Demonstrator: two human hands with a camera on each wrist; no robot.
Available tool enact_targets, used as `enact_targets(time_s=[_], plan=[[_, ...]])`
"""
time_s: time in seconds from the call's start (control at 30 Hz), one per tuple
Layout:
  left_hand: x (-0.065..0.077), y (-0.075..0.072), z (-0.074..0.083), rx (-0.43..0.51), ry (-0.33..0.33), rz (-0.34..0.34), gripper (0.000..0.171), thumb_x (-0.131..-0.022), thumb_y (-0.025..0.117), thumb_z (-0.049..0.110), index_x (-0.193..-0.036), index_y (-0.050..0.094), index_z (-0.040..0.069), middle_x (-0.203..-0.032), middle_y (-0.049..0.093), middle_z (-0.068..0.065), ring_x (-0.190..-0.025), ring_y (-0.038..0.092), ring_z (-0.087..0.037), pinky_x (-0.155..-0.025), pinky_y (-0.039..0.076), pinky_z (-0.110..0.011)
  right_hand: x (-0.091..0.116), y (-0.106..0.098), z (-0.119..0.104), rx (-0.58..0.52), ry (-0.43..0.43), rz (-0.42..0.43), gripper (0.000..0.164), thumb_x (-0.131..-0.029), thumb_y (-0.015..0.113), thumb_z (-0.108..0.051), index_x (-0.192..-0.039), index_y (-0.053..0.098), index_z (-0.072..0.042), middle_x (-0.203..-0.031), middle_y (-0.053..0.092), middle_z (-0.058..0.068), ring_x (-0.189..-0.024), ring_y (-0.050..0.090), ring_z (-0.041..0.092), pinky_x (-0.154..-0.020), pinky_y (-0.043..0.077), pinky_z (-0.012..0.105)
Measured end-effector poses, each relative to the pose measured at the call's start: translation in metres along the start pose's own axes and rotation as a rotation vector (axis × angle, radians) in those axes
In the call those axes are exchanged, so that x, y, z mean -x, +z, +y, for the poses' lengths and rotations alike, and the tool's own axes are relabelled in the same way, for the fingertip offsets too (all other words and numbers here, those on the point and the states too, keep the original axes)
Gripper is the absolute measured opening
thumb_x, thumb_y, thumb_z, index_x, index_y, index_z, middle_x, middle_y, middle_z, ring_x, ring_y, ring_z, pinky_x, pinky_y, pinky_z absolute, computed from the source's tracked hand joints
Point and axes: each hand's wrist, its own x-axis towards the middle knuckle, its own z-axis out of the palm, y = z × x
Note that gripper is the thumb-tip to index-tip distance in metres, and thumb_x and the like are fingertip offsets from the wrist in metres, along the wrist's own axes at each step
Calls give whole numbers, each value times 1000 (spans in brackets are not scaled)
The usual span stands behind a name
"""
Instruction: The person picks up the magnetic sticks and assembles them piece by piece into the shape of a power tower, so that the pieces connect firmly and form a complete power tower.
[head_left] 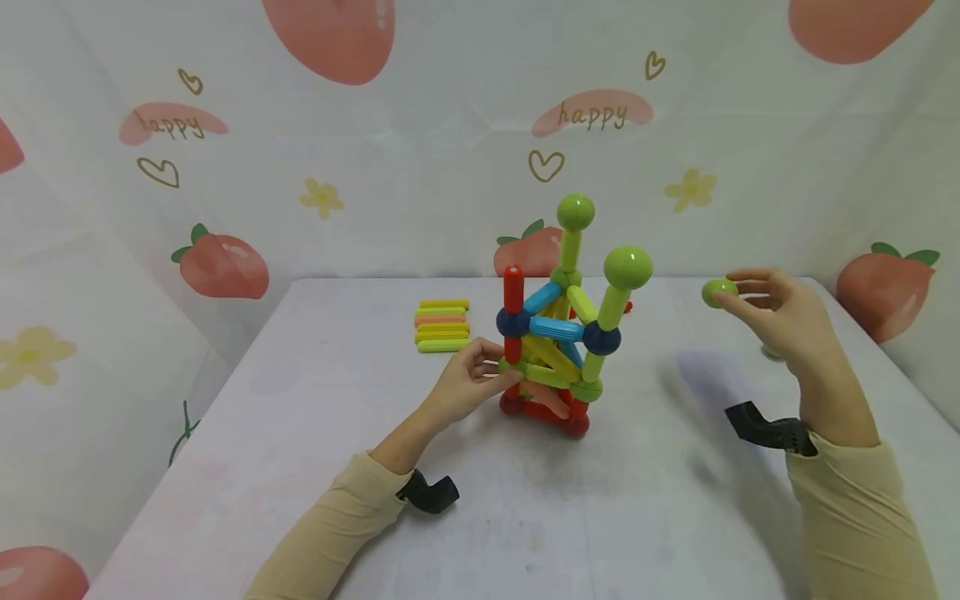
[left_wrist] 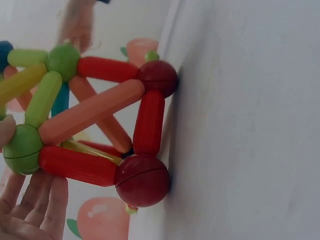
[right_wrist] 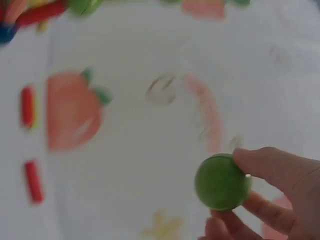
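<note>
A tower of magnetic rods and balls stands mid-table, with red balls at its base, then green and dark blue ones above. Two light green rods on top carry green balls; a red rod points up at the left corner. My left hand holds the tower by a green ball on its left side, thumb and fingers around it. To the right of the tower, my right hand pinches a loose green ball between thumb and fingers, above the table.
Several yellow, green and orange rods lie in a row at the back left. Red rods lie behind the tower. Another green ball sits on the table, partly hidden by my right wrist. A printed cloth hangs behind the table.
</note>
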Motion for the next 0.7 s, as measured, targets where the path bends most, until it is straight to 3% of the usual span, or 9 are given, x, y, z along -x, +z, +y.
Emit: enact_targets(time_s=[0.07,0.1,0.27,0.33,0.43,0.53,0.63,0.7], plan=[[1,5,1,1,2,-4,34,-86,66,12,-113,49,2,-119,56,-16,-104,61,-24,-90,53,-32,7,-2,-22,-161,-66,74,33,-88,63,-32,-119,56,-25,-97,52,-28,-82,50,-14,-70,41,13],[2,8,2,0,3,-5,34,-86,67,12,-112,48,2,-118,56,-16,-104,61,-24,-89,53,-32,11,-3,-33,-274,-111,110,30,-87,65,-24,-116,58,-23,-95,55,-27,-82,53,-12,-69,42,9],[6,18,4,-7,6,-21,34,-85,68,17,-109,48,4,-117,56,-12,-104,60,-21,-86,54,-30,34,-3,-80,-882,-354,202,32,-79,64,9,-111,61,2,-93,67,1,-84,61,11,-72,50,13],[7,19,5,-1,8,-36,33,-85,68,16,-109,48,4,-118,56,-12,-104,60,-20,-86,54,-29,43,-1,-95,-988,-435,224,33,-78,61,15,-110,59,9,-91,67,8,-81,60,17,-70,51,17],[9,18,5,37,31,-80,30,-86,65,9,-110,50,-1,-118,55,-17,-104,62,-23,-87,54,-30,53,5,-113,-1051,-564,202,34,-76,57,21,-109,56,16,-90,66,14,-76,60,21,-68,52,22],[11,16,5,56,67,-138,30,-86,63,4,-111,51,-5,-119,55,-22,-104,64,-27,-87,54,-30,62,15,-127,-1010,-678,102,35,-75,56,23,-110,54,18,-93,65,15,-77,61,21,-70,53,22],[12,15,5,28,108,-175,28,-86,63,3,-111,53,-5,-118,58,-23,-103,65,-29,-87,54,-30,67,28,-139,-846,-757,11,34,-77,62,17,-110,54,16,-98,64,9,-79,61,16,-71,54,18],[13,15,6,-13,136,-183,27,-86,63,3,-111,54,-4,-116,60,-23,-102,65,-30,-87,54,-28,69,36,-147,-716,-781,-1,35,-77,65,13,-110,55,14,-100,63,3,-76,62,12,-70,54,16]])
